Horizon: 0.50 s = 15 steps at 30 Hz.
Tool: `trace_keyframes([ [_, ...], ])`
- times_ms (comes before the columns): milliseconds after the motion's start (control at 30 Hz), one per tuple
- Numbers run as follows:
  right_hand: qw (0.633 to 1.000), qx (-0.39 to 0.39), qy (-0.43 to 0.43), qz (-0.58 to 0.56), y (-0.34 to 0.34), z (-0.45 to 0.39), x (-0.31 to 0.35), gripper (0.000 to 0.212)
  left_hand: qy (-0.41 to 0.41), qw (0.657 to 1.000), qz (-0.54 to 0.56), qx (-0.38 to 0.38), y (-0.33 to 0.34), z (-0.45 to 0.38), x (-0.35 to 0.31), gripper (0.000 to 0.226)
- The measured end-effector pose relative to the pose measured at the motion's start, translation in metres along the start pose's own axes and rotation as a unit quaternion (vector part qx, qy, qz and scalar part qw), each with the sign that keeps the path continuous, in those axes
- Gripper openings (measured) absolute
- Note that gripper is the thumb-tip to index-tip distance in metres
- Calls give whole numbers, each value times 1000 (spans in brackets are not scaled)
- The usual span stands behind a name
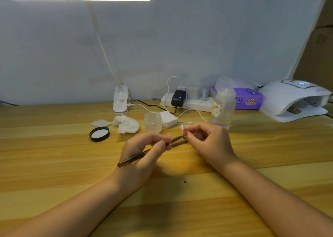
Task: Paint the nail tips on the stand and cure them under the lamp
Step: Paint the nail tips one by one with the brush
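Handling: nail tip on stand

Left hand (144,152) pinches brush (137,157); right hand (207,143) pinches light, fragile nail tip (182,128) by its stand (183,137) (avoid wet face).

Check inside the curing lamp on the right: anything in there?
Through the curing lamp's opening, one small flat brownish piece lies on the white base plate. What it is cannot be told, and the hood covers the deeper interior.
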State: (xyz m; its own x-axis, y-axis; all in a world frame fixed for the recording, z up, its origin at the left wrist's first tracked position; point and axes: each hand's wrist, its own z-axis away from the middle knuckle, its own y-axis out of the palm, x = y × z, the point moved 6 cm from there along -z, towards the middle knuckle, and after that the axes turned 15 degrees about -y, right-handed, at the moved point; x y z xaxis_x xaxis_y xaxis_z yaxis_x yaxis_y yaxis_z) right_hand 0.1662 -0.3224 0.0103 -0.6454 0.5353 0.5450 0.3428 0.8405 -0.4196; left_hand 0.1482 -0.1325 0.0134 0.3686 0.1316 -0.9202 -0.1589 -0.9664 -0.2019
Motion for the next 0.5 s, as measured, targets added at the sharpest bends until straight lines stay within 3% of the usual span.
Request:
trace_keyframes([
  [333,998,7,31,-46,2,1,-2,8,-26,999,6,-37,-4,-5,6,21],
  [500,998,8,25,-55,2,1,2,11,-28,999,7,-20,-1,-2,4,21],
])
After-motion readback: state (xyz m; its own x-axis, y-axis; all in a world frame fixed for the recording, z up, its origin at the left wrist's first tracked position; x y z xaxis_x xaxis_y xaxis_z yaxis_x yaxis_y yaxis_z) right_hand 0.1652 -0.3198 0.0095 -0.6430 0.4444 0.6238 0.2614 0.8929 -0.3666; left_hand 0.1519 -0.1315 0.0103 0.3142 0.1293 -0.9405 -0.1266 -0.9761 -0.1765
